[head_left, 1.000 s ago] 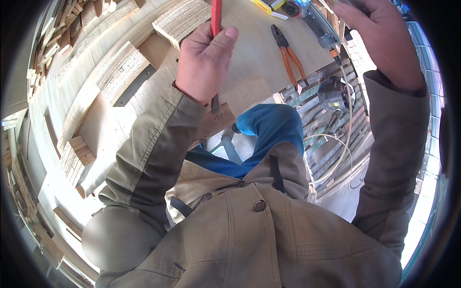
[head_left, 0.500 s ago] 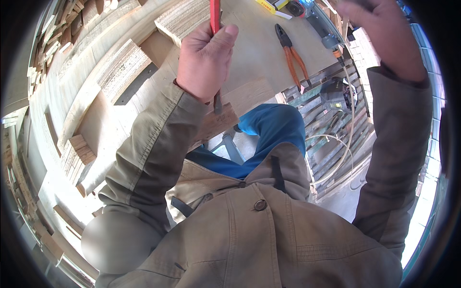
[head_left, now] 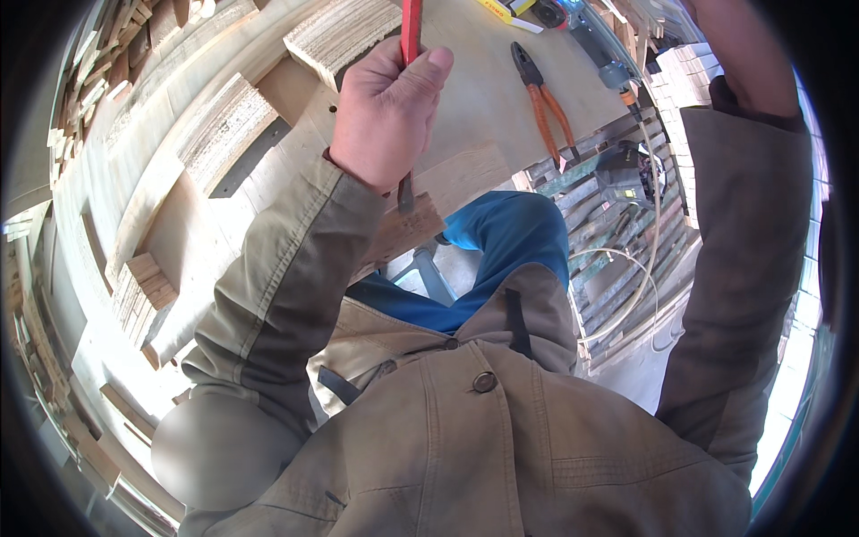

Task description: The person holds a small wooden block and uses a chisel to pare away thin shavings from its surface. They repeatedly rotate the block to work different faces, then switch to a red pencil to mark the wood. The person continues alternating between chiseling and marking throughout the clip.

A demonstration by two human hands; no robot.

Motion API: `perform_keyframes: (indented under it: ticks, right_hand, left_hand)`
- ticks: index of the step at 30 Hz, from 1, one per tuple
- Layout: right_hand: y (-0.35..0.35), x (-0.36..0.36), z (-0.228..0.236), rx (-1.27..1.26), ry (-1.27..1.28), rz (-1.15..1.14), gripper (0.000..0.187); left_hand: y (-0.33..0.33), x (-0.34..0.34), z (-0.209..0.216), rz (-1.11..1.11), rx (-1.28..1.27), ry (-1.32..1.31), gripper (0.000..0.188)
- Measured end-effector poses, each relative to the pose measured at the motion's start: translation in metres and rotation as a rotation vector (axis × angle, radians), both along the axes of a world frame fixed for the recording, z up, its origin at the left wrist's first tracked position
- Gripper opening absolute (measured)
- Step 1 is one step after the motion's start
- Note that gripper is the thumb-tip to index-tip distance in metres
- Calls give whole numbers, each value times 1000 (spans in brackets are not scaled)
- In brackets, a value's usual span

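Note:
My left hand [head_left: 385,121] is wrapped round a red-handled chisel [head_left: 411,29], its thumb along the handle. Below the fist, the chisel's flat grey blade rests against the end of a wooden block [head_left: 413,225] near my knees. The handle's top runs out of view at the upper edge. My right hand [head_left: 747,45] is raised at the upper right. Only its wrist end shows, so its fingers and anything in them are hidden. Pliers with orange grips [head_left: 548,112] lie on the board between the two hands.
Several rough wood blocks [head_left: 228,130] sit on the plywood worktop [head_left: 483,80] to the left. A corded power tool [head_left: 595,49] and a yellow-and-white box [head_left: 508,13] lie at the far right. Below stands a slatted pallet [head_left: 595,219] with a black device [head_left: 626,174] and pale cable. Scrap wood is piled far left.
My right hand has risen further up, mostly leaving the view. My left hand and the upper end of the chisel have tipped slightly right; the blade end stays against the block.

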State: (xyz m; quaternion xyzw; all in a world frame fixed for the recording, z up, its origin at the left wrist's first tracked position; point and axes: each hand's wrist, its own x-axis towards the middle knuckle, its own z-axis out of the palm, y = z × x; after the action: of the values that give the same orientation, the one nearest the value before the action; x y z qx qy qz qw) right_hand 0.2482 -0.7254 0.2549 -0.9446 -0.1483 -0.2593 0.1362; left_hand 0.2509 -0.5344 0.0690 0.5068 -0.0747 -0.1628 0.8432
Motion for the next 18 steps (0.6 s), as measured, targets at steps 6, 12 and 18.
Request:
perform_keyframes:
  ticks: [6,12,18]
  right_hand:
    - [-1,-15,7,-255,327,-8,26]
    - [4,5,-10,65,-50,43,24]
    - [-8,-16,-6,-114,278,-117,28]
  left_hand:
    - [-2,4,-3,-12,77,-71,21]
    - [4,1,-1,-9,3,25,21]
    - [7,0,1,11,-37,84,21]
